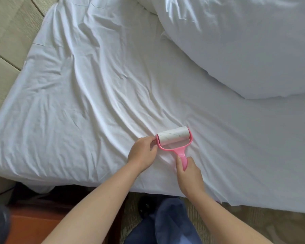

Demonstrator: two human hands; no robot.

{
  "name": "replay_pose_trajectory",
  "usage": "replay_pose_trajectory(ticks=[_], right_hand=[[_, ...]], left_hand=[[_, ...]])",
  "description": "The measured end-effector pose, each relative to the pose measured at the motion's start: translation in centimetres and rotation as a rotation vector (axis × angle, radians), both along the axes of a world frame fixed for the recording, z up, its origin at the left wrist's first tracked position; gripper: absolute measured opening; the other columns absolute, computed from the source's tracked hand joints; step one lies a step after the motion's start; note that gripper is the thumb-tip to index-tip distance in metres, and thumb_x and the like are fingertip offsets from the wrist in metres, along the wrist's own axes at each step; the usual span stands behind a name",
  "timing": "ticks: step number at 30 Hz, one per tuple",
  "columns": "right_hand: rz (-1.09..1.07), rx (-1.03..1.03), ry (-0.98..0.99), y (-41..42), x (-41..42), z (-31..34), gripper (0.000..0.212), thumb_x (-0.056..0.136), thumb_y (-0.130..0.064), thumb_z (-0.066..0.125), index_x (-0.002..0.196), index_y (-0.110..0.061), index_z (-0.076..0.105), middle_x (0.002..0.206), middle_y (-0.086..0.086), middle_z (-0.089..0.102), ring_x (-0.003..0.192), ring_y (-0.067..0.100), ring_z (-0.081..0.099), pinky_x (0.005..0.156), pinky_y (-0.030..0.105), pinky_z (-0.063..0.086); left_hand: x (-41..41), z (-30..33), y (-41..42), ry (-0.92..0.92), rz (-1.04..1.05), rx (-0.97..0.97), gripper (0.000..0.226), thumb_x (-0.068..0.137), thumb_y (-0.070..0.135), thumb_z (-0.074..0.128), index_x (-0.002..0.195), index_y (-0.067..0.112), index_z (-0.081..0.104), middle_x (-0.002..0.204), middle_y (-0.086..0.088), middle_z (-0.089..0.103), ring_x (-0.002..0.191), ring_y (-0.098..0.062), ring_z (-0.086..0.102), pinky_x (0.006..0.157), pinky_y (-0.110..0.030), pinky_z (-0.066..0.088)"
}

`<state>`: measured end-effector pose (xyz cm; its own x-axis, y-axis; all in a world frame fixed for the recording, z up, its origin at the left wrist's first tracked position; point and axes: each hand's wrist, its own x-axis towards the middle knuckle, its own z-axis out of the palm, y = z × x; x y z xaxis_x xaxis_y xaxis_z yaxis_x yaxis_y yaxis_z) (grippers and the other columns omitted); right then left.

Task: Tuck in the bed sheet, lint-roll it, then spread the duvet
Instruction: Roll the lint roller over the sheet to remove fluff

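Right hand (189, 170) grips the lint roller (174, 140), left hand (143, 153) pinching its frame (duvet (245, 46) heaped beyond) on creased sheet (86, 94).

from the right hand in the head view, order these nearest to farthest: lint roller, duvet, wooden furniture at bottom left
1. lint roller: the right hand grips its pink handle, near the bed's front edge.
2. wooden furniture: lower left, beside the bed.
3. duvet: bunched at the upper right of the bed sheet.
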<state>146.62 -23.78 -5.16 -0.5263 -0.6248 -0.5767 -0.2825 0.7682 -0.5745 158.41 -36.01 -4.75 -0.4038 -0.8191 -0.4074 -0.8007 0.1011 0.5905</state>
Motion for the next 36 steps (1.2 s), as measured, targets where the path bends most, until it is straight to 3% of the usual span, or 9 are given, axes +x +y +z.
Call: replay_pose_trajectory(ticks=[5, 8, 12, 18, 22, 25, 27, 31, 36], right_hand=[[0.033, -0.062, 0.077, 0.3, -0.7, 1.4, 0.042, 0.096, -0.051, 0.04, 0.073, -0.015, 0.041, 0.065, -0.001, 0.048, 0.058, 0.016, 0.044, 0.054, 0.031, 0.034], [0.101, -0.081, 0.131, 0.2, -1.2, 2.2, 0.039, 0.095, -0.048, 0.043, 0.073, -0.017, 0.04, 0.064, -0.002, 0.048, 0.057, 0.015, 0.044, 0.052, 0.029, 0.032], [0.141, -0.078, 0.169, 0.2, -1.3, 2.8, 0.037, 0.096, -0.046, 0.044, 0.071, -0.019, 0.038, 0.064, -0.001, 0.048, 0.056, 0.014, 0.044, 0.05, 0.029, 0.031], [0.151, -0.044, 0.18, -0.1, -1.6, 3.0, 0.036, 0.097, -0.046, 0.042, 0.073, -0.018, 0.039, 0.064, -0.001, 0.048, 0.055, 0.013, 0.044, 0.047, 0.027, 0.03], [0.156, -0.035, 0.178, -0.8, -1.7, 2.2, 0.037, 0.097, -0.046, 0.041, 0.076, -0.016, 0.042, 0.065, 0.0, 0.05, 0.056, 0.016, 0.045, 0.047, 0.029, 0.03], [0.191, -0.005, 0.202, -1.1, -1.9, 1.7, 0.037, 0.096, -0.048, 0.041, 0.078, -0.016, 0.042, 0.065, -0.001, 0.049, 0.055, 0.014, 0.045, 0.047, 0.028, 0.028], [0.191, 0.0, 0.212, -1.1, -2.0, 1.4, 0.037, 0.096, -0.048, 0.042, 0.079, -0.016, 0.043, 0.065, -0.001, 0.05, 0.055, 0.015, 0.046, 0.047, 0.028, 0.028], [0.197, -0.017, 0.22, -1.3, -2.1, 1.2, 0.038, 0.095, -0.048, 0.044, 0.08, -0.014, 0.044, 0.063, -0.001, 0.049, 0.055, 0.017, 0.046, 0.047, 0.029, 0.029], [0.177, -0.059, 0.235, -1.6, -2.5, 1.2, 0.038, 0.094, -0.046, 0.048, 0.079, -0.012, 0.043, 0.06, -0.002, 0.046, 0.055, 0.019, 0.044, 0.046, 0.027, 0.028]], left_hand=[[-1.1, 0.5, -0.2, 0.244, 0.39, 0.268, 0.032, 0.099, 0.03, 0.045, 0.123, 0.014, 0.06, 0.117, -0.007, 0.065, 0.108, -0.024, 0.061, 0.092, -0.034, 0.046], [-1.4, 1.4, -1.2, 0.323, 0.487, 0.353, 0.038, 0.099, 0.035, 0.045, 0.098, 0.003, 0.065, 0.093, -0.012, 0.069, 0.086, -0.025, 0.068, 0.076, -0.032, 0.048], [-1.0, 2.2, -1.6, 0.387, 0.513, 0.411, 0.025, 0.097, 0.03, 0.054, 0.099, 0.007, 0.066, 0.083, -0.003, 0.065, 0.067, -0.014, 0.065, 0.066, -0.024, 0.046], [-0.9, 2.6, -1.5, 0.478, 0.574, 0.452, 0.026, 0.086, 0.018, 0.07, 0.109, 0.012, 0.059, 0.095, -0.003, 0.065, 0.077, -0.013, 0.064, 0.074, -0.027, 0.05], [-0.8, 2.3, -2.0, 0.501, 0.612, 0.406, 0.013, 0.087, 0.013, 0.068, 0.098, 0.012, 0.062, 0.097, -0.005, 0.066, 0.088, -0.017, 0.063, 0.08, -0.034, 0.053], [-0.8, 2.1, -2.4, 0.529, 0.649, 0.4, 0.012, 0.086, 0.005, 0.068, 0.091, 0.014, 0.061, 0.085, -0.004, 0.064, 0.082, -0.017, 0.061, 0.084, -0.038, 0.053], [-0.8, 1.9, -2.4, 0.546, 0.651, 0.397, 0.019, 0.084, 0.0, 0.069, 0.092, 0.014, 0.059, 0.077, -0.002, 0.062, 0.075, -0.015, 0.058, 0.084, -0.036, 0.053], [-0.4, 1.5, -2.9, 0.548, 0.682, 0.341, 0.041, 0.075, -0.002, 0.077, 0.106, 0.016, 0.058, 0.093, 0.003, 0.061, 0.078, -0.01, 0.06, 0.069, -0.016, 0.05], [-0.7, 1.3, -3.5, 0.543, 0.71, 0.603, 0.039, 0.081, 0.009, 0.075, 0.115, 0.013, 0.055, 0.103, -0.005, 0.06, 0.091, -0.02, 0.061, 0.088, -0.036, 0.053]])
